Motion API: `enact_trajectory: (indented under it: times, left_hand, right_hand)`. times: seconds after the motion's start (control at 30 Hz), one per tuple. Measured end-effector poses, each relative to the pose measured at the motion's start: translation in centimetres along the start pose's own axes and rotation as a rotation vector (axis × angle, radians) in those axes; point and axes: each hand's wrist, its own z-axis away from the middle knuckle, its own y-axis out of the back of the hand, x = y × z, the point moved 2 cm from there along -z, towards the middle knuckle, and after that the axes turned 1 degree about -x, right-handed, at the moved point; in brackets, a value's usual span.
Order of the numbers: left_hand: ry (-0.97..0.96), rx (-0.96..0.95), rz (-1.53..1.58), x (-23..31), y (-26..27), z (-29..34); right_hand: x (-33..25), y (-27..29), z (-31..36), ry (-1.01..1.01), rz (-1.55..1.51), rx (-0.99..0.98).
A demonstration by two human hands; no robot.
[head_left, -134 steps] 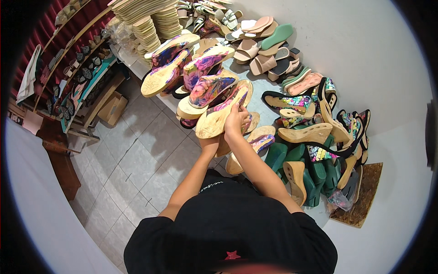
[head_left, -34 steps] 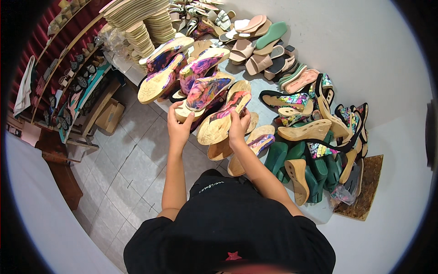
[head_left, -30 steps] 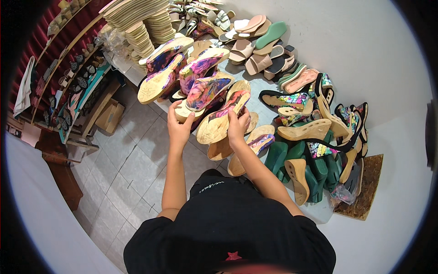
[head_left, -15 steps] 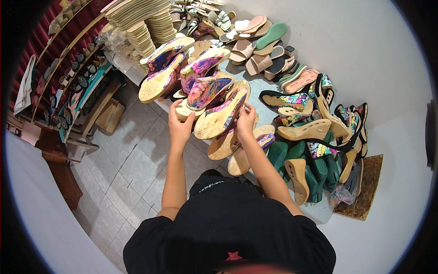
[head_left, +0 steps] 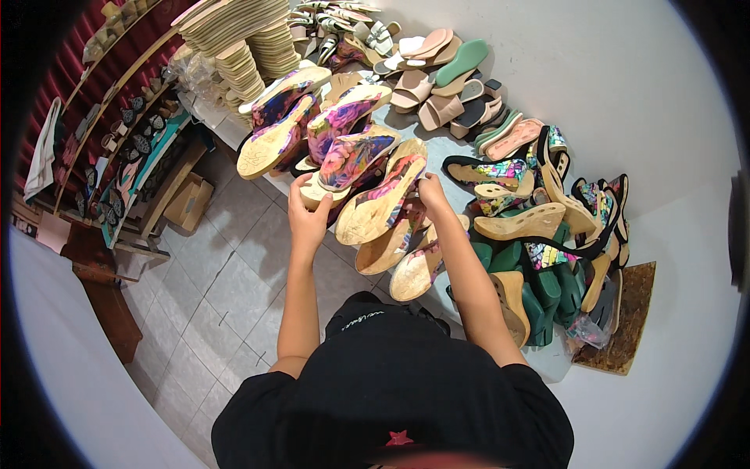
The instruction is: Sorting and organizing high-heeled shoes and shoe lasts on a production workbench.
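Observation:
A row of floral wedge sandals with pale wooden soles lies along the near edge of the table. My left hand (head_left: 308, 215) is closed on the pale toe of one floral sandal (head_left: 355, 160), its thumb on top and its fingers at the side. My right hand (head_left: 431, 192) grips the right edge of the neighbouring wooden-soled sandal (head_left: 369, 213), which lies tilted; some of its fingers are hidden behind it. Below it, two more floral sandals (head_left: 412, 275) overhang the table edge. Another sandal (head_left: 273, 148) rests to the left of my hands.
On the right stand green shoe forms (head_left: 544, 291), bare wooden wedges (head_left: 521, 223) and colourful sandals. Stacked soles (head_left: 234, 31) rise at the far left, with beige slides (head_left: 443, 110) at the back. A shelf (head_left: 148, 168) and a cardboard box (head_left: 188, 203) are left of the tiled floor.
My right hand has shifted slightly up and to the right along the sandal's edge. That sandal has turned a little, showing more of its floral strap. My left hand stays nearly still.

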Motion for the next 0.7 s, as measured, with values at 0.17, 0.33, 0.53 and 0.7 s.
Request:
enact_trajectory:
  times: [0.17, 0.33, 0.53, 0.7]
  left_hand:
    - [-0.011, -0.008, -0.004, -0.4, -0.2, -0.2]
    - [-0.005, -0.002, -0.021, -0.5, -0.2, -0.2]
    - [0.029, -0.016, 0.034, -0.3, -0.1, -0.1]
    - [0.008, -0.006, -0.005, -0.4, -0.1, -0.1]
  right_hand:
    - [0.2, 0.1, -0.9, -0.052, 0.1, -0.049]
    - [0.8, 0.0, -1.3, 0.006, 0.165, 0.021]
    - [1.0, -0.2, -1.0, 0.048, 0.105, 0.017]
    - [0.8, 0.0, -1.1, 0.053, 0.132, 0.022]
